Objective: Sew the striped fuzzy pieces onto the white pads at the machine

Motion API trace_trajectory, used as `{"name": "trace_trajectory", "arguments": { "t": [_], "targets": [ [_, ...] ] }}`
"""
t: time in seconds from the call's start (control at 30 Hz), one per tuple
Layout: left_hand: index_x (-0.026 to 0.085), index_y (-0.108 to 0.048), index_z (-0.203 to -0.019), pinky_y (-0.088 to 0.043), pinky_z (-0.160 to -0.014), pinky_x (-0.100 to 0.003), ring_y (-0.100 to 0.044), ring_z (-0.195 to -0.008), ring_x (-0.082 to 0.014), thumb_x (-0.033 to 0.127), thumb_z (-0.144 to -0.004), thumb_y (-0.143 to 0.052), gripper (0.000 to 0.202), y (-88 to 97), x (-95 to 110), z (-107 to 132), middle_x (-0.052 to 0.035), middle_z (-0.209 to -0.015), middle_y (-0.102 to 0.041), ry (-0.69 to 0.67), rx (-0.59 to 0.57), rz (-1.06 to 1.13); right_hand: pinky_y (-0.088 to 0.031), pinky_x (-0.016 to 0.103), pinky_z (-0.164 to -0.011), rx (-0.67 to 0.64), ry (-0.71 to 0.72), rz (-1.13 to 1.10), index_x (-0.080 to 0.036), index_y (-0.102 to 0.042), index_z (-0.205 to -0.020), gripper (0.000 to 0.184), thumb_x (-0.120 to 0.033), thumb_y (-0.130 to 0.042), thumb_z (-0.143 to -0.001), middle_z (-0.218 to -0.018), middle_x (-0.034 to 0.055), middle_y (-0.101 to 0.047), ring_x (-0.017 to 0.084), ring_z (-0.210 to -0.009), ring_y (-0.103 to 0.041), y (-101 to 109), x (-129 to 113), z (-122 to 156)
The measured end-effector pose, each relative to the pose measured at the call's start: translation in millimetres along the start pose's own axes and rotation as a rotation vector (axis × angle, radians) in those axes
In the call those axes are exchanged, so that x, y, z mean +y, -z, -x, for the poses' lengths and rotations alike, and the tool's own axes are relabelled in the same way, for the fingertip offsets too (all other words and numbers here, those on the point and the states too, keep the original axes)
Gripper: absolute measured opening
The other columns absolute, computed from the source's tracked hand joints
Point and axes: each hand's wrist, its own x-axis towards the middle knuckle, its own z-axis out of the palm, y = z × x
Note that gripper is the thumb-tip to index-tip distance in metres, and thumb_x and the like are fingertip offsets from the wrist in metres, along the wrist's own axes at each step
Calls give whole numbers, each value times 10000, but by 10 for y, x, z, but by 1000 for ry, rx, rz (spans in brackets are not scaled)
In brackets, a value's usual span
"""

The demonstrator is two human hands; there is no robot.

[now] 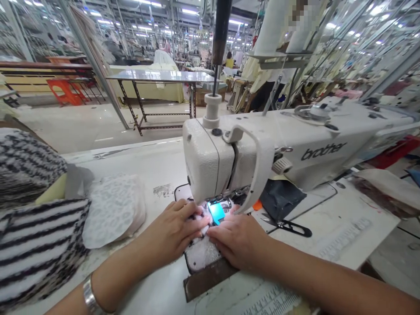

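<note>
My left hand (175,229) and my right hand (238,238) lie side by side on a small pale patterned fabric piece (202,253), just in front of the needle area of a white Brother sewing machine (229,153). The fingers of both hands are pressed down on the fabric, pinning it under the lit presser foot (216,211). The fingertips nearly meet at the needle. A silver bracelet (88,297) sits on my left wrist.
A stack of pale patterned cut pieces (113,210) lies left of the machine, beside striped black-and-white fabric (36,245). Black thread snips (288,226) and a dark cloth (282,199) lie right of the needle. A person stands behind the machine (272,57).
</note>
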Motion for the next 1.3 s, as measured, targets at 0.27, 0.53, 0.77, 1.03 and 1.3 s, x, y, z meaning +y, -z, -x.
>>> {"name": "trace_trajectory", "arguments": {
  "t": [0.27,0.53,0.77,1.03,1.3],
  "targets": [
    [287,-549,-1172,-418,-874,-366,-475,-998,-200,225,-914,-406,302,-69,78,37,-49,-1107,-549,102,73,109,-276,292,-583,-8,-45,56,-198,-595,-786,131,-191,-470,-824,-629,1,-638,138,-548,-529,24,-3,-31],
    [281,-623,-956,-477,-760,-290,-528,-927,-191,259,-887,-468,171,-171,-23,46,-41,-1030,-581,27,118,30,-334,362,-695,-9,-37,144,-199,-567,-724,40,-197,-530,-738,-584,-4,-619,138,-498,-506,30,-1,-16],
    [301,-612,-986,-518,-784,-365,-545,-972,-230,264,-864,-483,182,-370,15,55,-59,-1069,-577,97,236,-89,-349,395,-766,130,29,147,-188,-568,-737,61,-188,-507,-740,-568,1,-607,161,-554,-531,-21,28,36],
    [296,-633,-1003,-560,-723,-358,-579,-957,-227,254,-843,-533,192,-404,100,61,-70,-1082,-602,119,362,-175,-338,374,-729,203,12,143,-193,-592,-743,126,-203,-468,-762,-591,14,-604,156,-530,-520,-76,40,58],
    [221,-639,-1012,-506,-864,-363,-551,-988,-193,202,-897,-436,233,-8,149,85,-58,-1052,-609,254,219,30,-260,303,-627,53,80,33,-204,-646,-851,181,-185,-466,-845,-666,17,-633,148,-612,-541,137,82,71]
  ]
}}
